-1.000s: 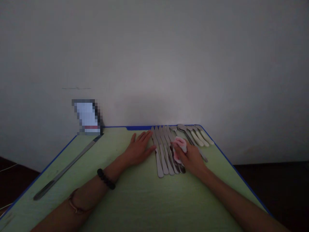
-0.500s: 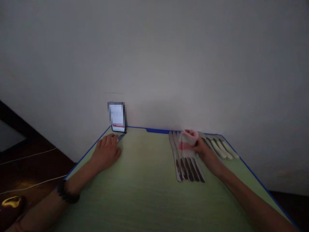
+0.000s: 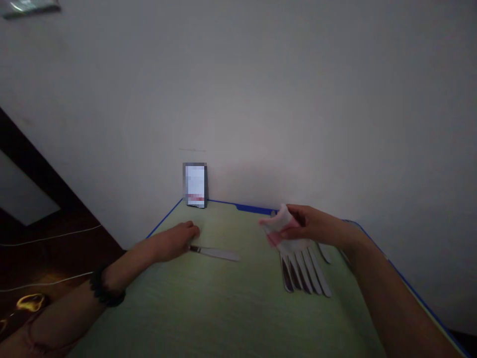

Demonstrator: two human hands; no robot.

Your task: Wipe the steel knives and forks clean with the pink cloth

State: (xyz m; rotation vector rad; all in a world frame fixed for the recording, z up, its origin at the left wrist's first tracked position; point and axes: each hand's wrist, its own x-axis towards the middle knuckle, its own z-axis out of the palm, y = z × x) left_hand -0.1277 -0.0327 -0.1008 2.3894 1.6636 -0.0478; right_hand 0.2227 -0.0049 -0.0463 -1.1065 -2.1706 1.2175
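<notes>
My left hand (image 3: pixel 181 241) is closed around the handle end of a table knife (image 3: pixel 216 253). The knife's pale blade points right, low over the green tabletop. My right hand (image 3: pixel 303 226) pinches a folded pink and white cloth (image 3: pixel 281 231), held above a row of several metal knives (image 3: pixel 303 273). The cloth and hand cover the upper parts of that row. More cutlery (image 3: pixel 324 252) shows partly behind my right wrist.
A phone (image 3: pixel 196 185) with a lit, blurred screen leans against the wall at the table's back left. The green tabletop (image 3: pixel 223 308) has a blue edge. White cables (image 3: pixel 48 283) run beside the table on the left.
My left hand has come nearer with a knife, its blade now pointing right. My right hand has turned inward with the cloth. The camera view has shifted too.
</notes>
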